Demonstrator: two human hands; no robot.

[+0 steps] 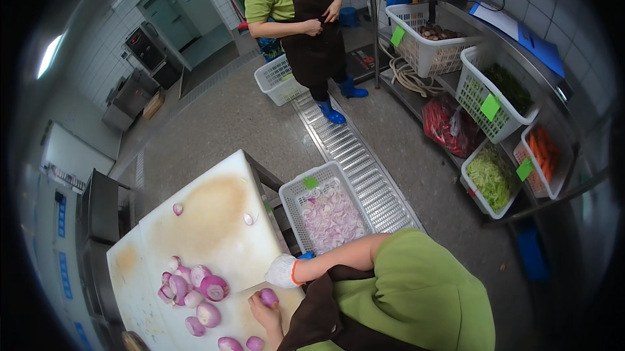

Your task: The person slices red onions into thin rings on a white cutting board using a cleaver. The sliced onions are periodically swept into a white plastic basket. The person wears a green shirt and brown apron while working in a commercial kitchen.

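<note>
My bare left hand (264, 313) holds a peeled red onion (269, 297) at the near right edge of a white cutting board (211, 227). Just beyond it, my right hand (282, 271), in a white knit glove with an orange cuff, is curled closed over the board's edge. Its fingertips and anything in them are hidden. Left of my hands lies a pile of several red onions (189, 282), some showing cut ends. Two loose onions (229, 344) sit near the lower edge. Small onion pieces (178, 209) lie farther off on the board.
A basket of sliced onion (332, 217) stands beyond my right forearm, beside a metal floor grate (364, 175). A co-worker (312, 19) in a dark apron stands ahead near a white basket (278, 81). Shelves at right hold baskets of carrots (543, 149), shredded greens (489, 178) and mushrooms (439, 32).
</note>
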